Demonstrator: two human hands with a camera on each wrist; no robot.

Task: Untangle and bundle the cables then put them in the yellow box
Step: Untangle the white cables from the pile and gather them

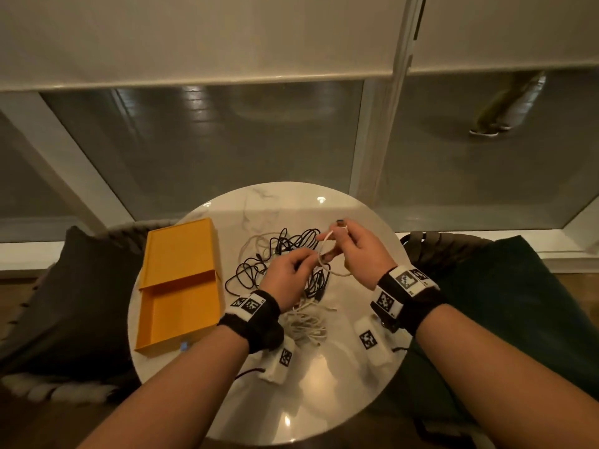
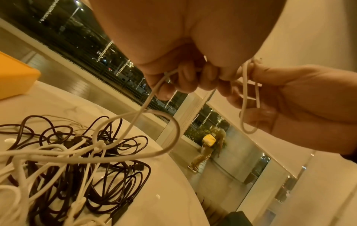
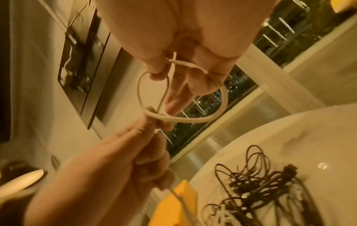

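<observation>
— So, where do we stand with the white cable [image 1: 324, 254]?

— We have it lifted off the round marble table [image 1: 311, 400], just right of centre in the head view. Our right hand [image 1: 359, 251] has loops of it wound round the fingers, thumb and forefinger pinching the strand near the top. The right wrist view shows two loops hanging below those fingers [image 3: 179, 91].

— And the left?

— Our left hand [image 1: 288, 277] sits just left of the right one, fingers curled round the same cable. In the left wrist view the strand leaves our fist [image 2: 173, 73] and drops in a wide curve to the heap below.

— What does the heap look like?

— We see a tangle of black cables [image 1: 278, 254] at the centre of the table, with more white cables [image 1: 304, 325] bunched toward the lower part, below our left wrist. In the left wrist view the black and white strands cross each other at lower left; we cannot tell which runs under which.

— The yellow box [image 1: 181, 283]?

— It lies on the table's left side, well apart from our hands, its tray slid partly out toward the bottom of the frame. We see no cable in it.

— Anything else on the table?

— Two small white blocks [image 1: 369, 341] with black-and-white markers, near the lower edge under our wrists.
</observation>
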